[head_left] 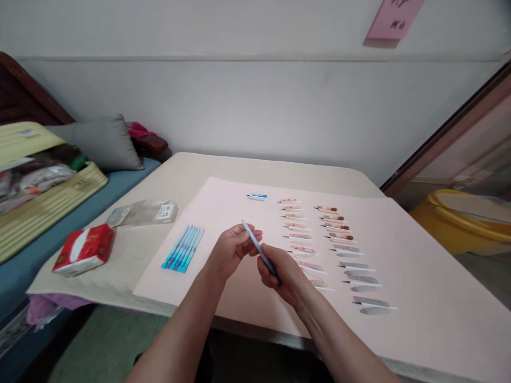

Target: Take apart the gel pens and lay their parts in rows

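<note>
My left hand [233,250] and my right hand [281,274] both hold one thin blue pen [259,250] above the pink paper sheet [419,298]. The left fingers pinch its upper end, the right fingers grip its lower end. Several more blue pens [183,248] lie side by side on the sheet to the left of my hands. To the right lie two columns of small taken-apart pen pieces [339,244], pinkish at the far end and grey nearer me. One separate small blue piece [257,197] lies at the far end of the sheet.
The sheet covers a beige table [191,170]. A red tissue pack [83,249] and a clear plastic packet [143,213] lie at its left. A bed with a grey pillow [101,142] and a yellow crate [35,207] stands left; a yellow tub [463,218] stands right.
</note>
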Demonstrator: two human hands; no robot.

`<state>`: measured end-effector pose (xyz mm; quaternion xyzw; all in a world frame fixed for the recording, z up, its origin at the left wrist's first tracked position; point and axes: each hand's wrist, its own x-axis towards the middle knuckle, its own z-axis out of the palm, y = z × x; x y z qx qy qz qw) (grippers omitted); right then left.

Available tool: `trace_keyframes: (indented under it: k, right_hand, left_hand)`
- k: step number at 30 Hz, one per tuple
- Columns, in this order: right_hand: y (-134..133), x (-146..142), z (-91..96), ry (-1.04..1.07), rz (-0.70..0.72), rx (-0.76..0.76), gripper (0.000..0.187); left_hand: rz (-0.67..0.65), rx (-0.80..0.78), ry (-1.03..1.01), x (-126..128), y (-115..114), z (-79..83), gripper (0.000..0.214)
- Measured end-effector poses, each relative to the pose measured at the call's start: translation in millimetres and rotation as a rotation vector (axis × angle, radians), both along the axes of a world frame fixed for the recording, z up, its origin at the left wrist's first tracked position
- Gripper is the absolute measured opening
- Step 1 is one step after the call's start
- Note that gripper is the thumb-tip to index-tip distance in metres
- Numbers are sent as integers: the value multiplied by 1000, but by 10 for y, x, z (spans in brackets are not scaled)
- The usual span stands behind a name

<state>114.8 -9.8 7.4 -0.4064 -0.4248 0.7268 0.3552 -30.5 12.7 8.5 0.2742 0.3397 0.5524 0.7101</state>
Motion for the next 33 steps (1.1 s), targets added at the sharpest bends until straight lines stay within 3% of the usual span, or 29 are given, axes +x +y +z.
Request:
trace_keyframes:
  k: [2,6,8,12,14,18,20,24,30,33]
  right_hand:
    - [-10,-6,10,-59,-5,41,27]
    - [-25,-27,-6,-484,-135,430,26]
    - [-23,-31,-21,-590,-169,525,27]
    - [6,-20,-38,-441,-78,295,26]
    - [12,-13,-41,-406,-50,258,25]
    - [-8,-16,-47,-601,-106,500,27]
    - [-8,-13,-51,-676,-135,577,28]
    - [28,25,-54,-676,-125,564,29]
    - [43,58,-67,-696,-121,587,29]
    - [51,66,-78,-680,-127,579,29]
  left_hand:
    - [22,14,36,46,-23,13,17]
    - [156,21,162,104,-44,-2,17]
    - [197,0,203,113,-42,-14,19]
    - [85,-43,33,112,-34,-2,26]
    - [57,-32,5,104,-35,10,29]
    - [174,4,254,91,-45,6,19]
    - [177,-5,263,89,-47,2,20]
    - [41,-21,12,79,-36,-2,27]
    - [142,-26,204,46,-16,-47,18]
    - [70,-49,79,49,-12,-35,25]
